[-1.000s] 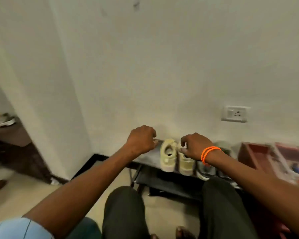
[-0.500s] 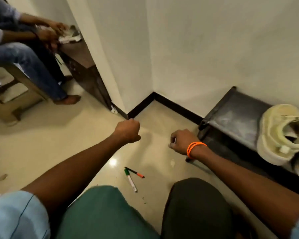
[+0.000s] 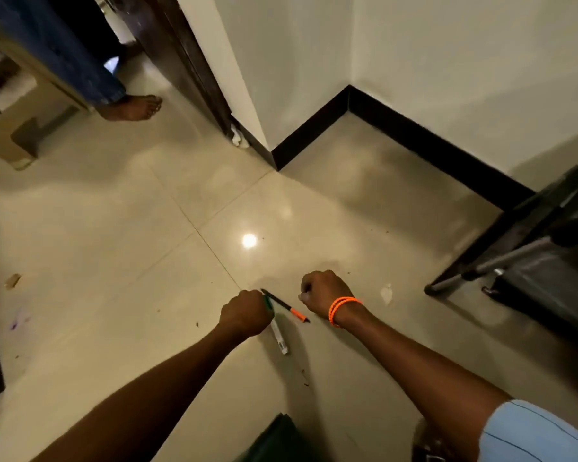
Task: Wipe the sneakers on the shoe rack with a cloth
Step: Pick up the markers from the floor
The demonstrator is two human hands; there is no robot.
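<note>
Only the left end of the dark shoe rack (image 3: 528,248) shows, at the right edge; no sneakers and no cloth are in view. My left hand (image 3: 246,313) is a curled fist low over the tiled floor, covering the green cap of a white marker (image 3: 278,335) that lies there. Whether it touches the marker cannot be told. My right hand (image 3: 324,295), with orange bands on the wrist, is also curled and holds nothing visible. A black and orange pen (image 3: 289,308) lies between the two hands.
Another person's bare foot (image 3: 132,108) and a wooden stool (image 3: 24,105) are at the top left. A white wall corner with black skirting (image 3: 314,131) juts out at the middle back. A small paper scrap (image 3: 386,292) lies near the rack's leg.
My view has swung left and down, from the sneakers on the rack to the floor. Both fists have left the rack and dropped to the two pens.
</note>
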